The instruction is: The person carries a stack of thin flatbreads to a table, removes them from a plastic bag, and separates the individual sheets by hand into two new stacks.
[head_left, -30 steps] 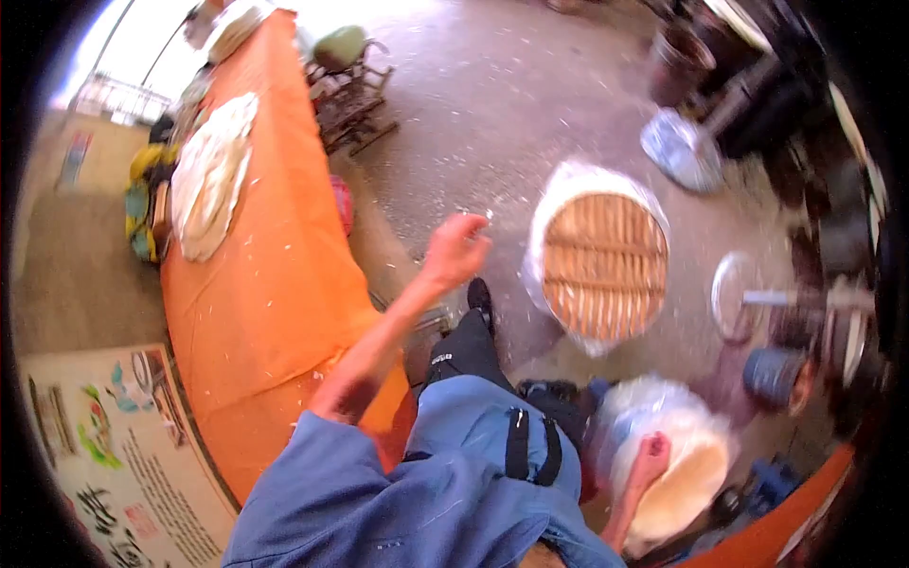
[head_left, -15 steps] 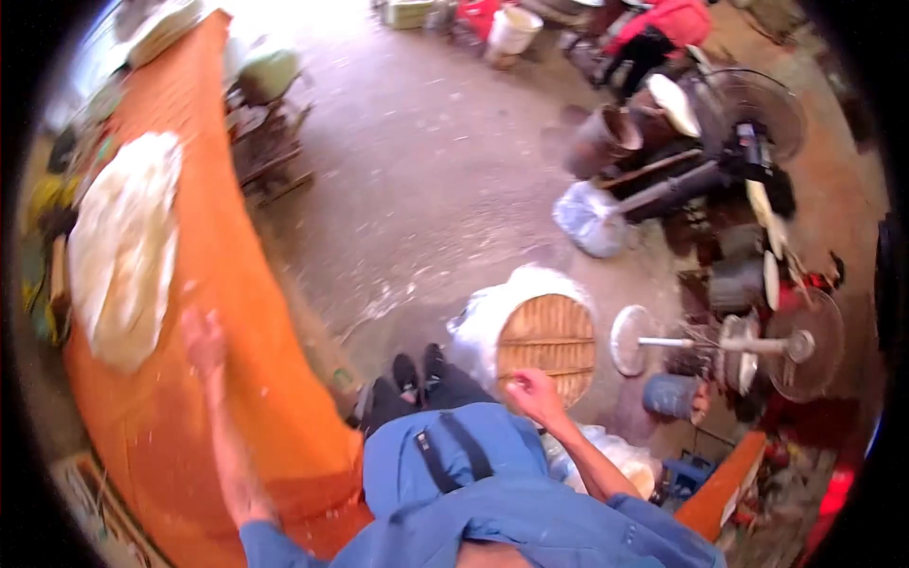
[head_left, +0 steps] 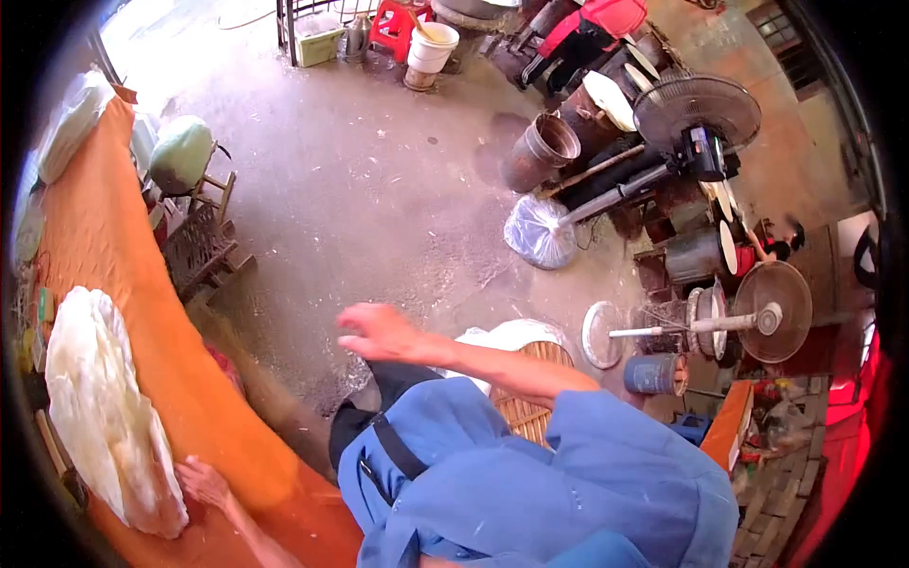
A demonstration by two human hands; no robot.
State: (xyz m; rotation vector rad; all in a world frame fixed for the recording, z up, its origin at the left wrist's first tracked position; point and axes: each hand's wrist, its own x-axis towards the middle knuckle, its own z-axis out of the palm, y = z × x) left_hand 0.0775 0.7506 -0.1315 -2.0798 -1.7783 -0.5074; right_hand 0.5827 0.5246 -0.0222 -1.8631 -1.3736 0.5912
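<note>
A pale, floppy, oval sheet-like stack [head_left: 104, 407] lies on the orange-covered table [head_left: 180, 350] at the left. My left hand [head_left: 204, 481] is beside the stack's lower right edge, fingers apart and nothing in them; I cannot tell whether the fingertips touch it. My right hand [head_left: 383, 333] is raised in front of my body above the floor, its fingers apart and empty. Below my right forearm is a round woven basket lid [head_left: 530, 417] with white plastic around it.
Two fans, an upper one [head_left: 698, 109] and a lower one [head_left: 775, 312], stand at the right near metal drums. A tied plastic bag [head_left: 540, 232], a blue bucket [head_left: 653, 374] and a white bucket [head_left: 433, 47] are on the floor. Another person [head_left: 587, 33] is at the top right.
My body and view have turned. My right hand has moved from above the basket lid out to the left, its fingers now apart. My left hand is now nearer the stack's lower end.
</note>
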